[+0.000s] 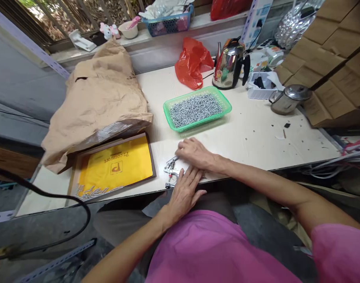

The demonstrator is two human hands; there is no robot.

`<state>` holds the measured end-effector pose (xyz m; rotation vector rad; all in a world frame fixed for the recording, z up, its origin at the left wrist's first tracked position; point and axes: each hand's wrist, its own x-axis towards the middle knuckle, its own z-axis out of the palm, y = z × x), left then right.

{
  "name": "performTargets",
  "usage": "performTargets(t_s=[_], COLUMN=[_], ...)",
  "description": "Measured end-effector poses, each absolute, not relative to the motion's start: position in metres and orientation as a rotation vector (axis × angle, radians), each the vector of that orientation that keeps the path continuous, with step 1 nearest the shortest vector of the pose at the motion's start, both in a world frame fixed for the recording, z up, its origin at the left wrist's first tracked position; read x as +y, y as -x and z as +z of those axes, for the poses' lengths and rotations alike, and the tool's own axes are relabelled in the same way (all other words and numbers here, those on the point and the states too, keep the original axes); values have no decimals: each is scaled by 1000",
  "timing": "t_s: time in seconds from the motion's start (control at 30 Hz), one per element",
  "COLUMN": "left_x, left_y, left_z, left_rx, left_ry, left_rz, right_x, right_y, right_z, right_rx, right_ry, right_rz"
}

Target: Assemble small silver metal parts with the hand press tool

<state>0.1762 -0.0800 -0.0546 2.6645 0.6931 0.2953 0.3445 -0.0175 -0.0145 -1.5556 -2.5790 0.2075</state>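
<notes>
A small metal device [171, 169] with a dark spring and a red part lies at the table's front edge. My left hand [184, 190] rests against its right side, fingers stretched out flat and thumb apart. Above it, my right hand [194, 152] is slightly blurred, its fingers curled in over the device's upper end; whatever they hold is hidden under them. The two hands meet and cover part of the device. Behind them stands a green plastic basket [227, 109] full of small silvery metal pins or screws.
At left, a shallow tray [153, 161] lined with a yellow bag [133, 161] holds several metal pieces [94, 192], beside brown paper [100, 90]. A red plastic bag [191, 65], kettle [228, 67], white box [261, 92] and metal pot [289, 100] stand behind. Small scraps dot the right side.
</notes>
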Motion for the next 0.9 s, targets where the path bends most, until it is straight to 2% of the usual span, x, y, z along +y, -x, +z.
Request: performTargets(t_s=[0.13, 0.23, 0.37, 0.47, 0.53, 0.6, 0.67, 0.77, 0.83, 0.9], left_x=[-91, -99, -104, -103, -94, -78, -54, -16, 2, 11], left_y=[-168, -155, -141, -140, -131, -107, -67, 7, 49, 77], left_z=[-57, -58, -60, -57, -49, -36, -20, 3, 10, 10], left_rx=[726, 699, 698, 635, 623, 838, 1337, 2112, 2324, 2364], left_ry=[-2592, -2613, -2690, -2752, -2792, -2824, -2781, -2512, -2347, -2272], left_rz=[247, 226, 224, 280, 384, 505, 545, 193, -111, -253], right_x=[-35, -43, -39, -36, -32, -24, -11, 15, 28, 30], right_y=[-297, -279, -270, -270, -279, -299, -330, -384, -412, -427], right_z=[-11, -18, -27, -14, 7, 33, 55, 68, 64, 54], right_rx=[-2845, -2866, -2825, -2571, -2291, -2022, -1882, -1722, -1827, -1964], right_ry=[1019, 984, 867, 804, 823, 909, 1114, 1467, 1608, 1619], right_rz=[289, 245, 356, 414, 329, 128, -118, -301, -272, -227])
